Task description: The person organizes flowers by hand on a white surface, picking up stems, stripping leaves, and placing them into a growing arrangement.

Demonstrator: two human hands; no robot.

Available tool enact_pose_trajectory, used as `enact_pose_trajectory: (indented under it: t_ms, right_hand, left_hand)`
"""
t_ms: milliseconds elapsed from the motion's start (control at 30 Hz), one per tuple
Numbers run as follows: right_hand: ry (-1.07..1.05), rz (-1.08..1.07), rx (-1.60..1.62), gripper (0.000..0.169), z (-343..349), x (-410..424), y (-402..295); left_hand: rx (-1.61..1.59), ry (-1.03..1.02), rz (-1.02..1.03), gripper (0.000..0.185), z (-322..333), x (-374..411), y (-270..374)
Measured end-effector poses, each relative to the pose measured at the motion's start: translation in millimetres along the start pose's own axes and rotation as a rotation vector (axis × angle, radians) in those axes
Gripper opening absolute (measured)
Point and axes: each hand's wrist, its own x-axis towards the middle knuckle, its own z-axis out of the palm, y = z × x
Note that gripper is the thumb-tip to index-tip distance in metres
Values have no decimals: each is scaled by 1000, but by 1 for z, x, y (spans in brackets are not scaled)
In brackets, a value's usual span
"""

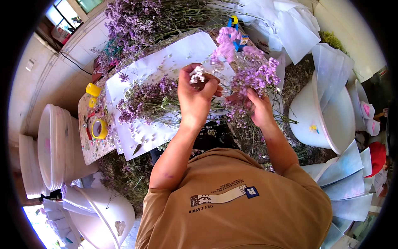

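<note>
My left hand is raised over the white paper, its fingers curled around a small white blossom sprig. To its right, my right hand grips a bunch of purple dried flowers by the stems; some pale pink heads above it are blurred. Beneath and left of my left hand, a bundle of purple and green flower stems lies across the paper, among scattered small blossoms. A dark pointed blade-like thing rests on the paper's near edge.
Purple flowers are heaped at the back beside a blue tape dispenser. Yellow tape rolls and a red-handled tool lie at the left. White tubs stand left, another tub right. Translucent wrapping sheets lie at back right.
</note>
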Motion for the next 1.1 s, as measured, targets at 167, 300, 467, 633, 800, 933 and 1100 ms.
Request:
enact_pose_trajectory:
  t_ms: [167,300,467,633,800,933,1100]
  right_hand:
    - [18,-45,-69,29,-6,7,-2]
    - [-236,-48,-291,36,-1,16,-11]
    - [-408,-52,-365,64,10,20,-12]
    - [-171,-216,-413,40,27,12,8]
    - [-86,-77,-306,25,21,17,-1]
    - [-43,-26,-202,21,19,19,-1]
    - [-130,-13,-155,21,17,21,1]
  left_hand:
    - [105,-88,112,42,-3,-14,17]
    - [10,-153,245,32,-16,6,17]
    - [124,-7,281,30,-11,23,30]
    - [-23,-71,119,48,4,32,29]
    - [137,-62,148,59,-16,32,33]
    - [636,46,517,55,-16,3,40]
    - [1224,-439,1109,34,-14,-4,45]
